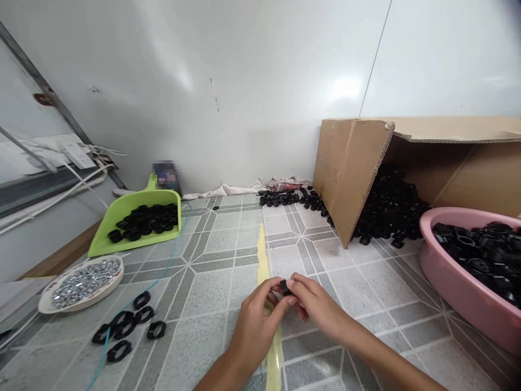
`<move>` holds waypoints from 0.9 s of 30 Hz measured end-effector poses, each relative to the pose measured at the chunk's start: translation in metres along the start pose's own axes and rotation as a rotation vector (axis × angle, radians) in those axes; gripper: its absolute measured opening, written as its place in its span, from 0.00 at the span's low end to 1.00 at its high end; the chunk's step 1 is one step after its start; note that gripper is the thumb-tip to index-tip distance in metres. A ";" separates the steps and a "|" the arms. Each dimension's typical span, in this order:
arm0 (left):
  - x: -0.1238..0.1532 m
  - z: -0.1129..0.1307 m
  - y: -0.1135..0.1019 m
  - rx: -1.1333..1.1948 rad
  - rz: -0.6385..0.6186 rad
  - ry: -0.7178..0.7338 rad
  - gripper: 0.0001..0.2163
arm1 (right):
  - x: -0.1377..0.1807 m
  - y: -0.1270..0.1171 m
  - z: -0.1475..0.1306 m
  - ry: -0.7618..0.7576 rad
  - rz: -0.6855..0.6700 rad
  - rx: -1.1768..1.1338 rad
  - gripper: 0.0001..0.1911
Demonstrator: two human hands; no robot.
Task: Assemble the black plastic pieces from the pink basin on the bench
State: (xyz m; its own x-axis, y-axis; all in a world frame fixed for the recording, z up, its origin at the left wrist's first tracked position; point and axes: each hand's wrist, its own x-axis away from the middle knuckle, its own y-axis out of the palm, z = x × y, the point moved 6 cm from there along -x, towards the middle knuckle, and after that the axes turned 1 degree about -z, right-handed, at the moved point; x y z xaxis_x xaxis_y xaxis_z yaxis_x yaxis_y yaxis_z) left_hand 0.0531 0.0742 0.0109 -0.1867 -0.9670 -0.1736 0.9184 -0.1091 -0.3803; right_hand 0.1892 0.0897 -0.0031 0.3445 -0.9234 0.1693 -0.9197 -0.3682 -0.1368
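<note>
I can make out only part of the black piece, held low in my view in front of both hands, because fingers cover most of it. The left hand has it pinched between thumb and forefinger, with hardly any gap beyond its width; the right hand grips its other side with fingers drawn in close, some of them hidden from me. I can't tell whether anything small sits inside the piece. A pixelated patch masks something behind the green dustpan, and the frame cuts off the pink basin and the cardboard box at the right.

For moving, I read a stretch of floor from the hands towards the wall. On the left it is bounded by loose black rings and a plate of silvery bits; on the right, the box's lower corner and the basin's rim mark the limit. A thin blue cord trails past the rings (one I'd watch for snags).

The floor is grey patterned tile, with yellow tape running under the hands. Pale panels make up the wall, and a dark seam slants down behind the box.
</note>
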 end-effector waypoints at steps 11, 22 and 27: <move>0.000 0.003 0.001 0.005 -0.009 0.004 0.11 | 0.000 0.001 -0.003 -0.022 -0.022 -0.029 0.18; 0.001 0.004 0.001 0.020 -0.010 -0.020 0.12 | -0.001 0.002 -0.003 -0.021 -0.030 -0.094 0.18; 0.000 0.004 0.001 0.023 -0.013 -0.011 0.12 | -0.001 0.001 -0.003 -0.026 -0.012 -0.109 0.18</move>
State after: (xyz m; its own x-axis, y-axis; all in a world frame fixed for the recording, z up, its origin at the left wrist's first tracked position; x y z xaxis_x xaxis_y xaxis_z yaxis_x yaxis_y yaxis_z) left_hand 0.0550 0.0733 0.0142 -0.1951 -0.9679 -0.1584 0.9238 -0.1271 -0.3611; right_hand 0.1871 0.0901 -0.0007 0.3594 -0.9219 0.1447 -0.9298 -0.3669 -0.0280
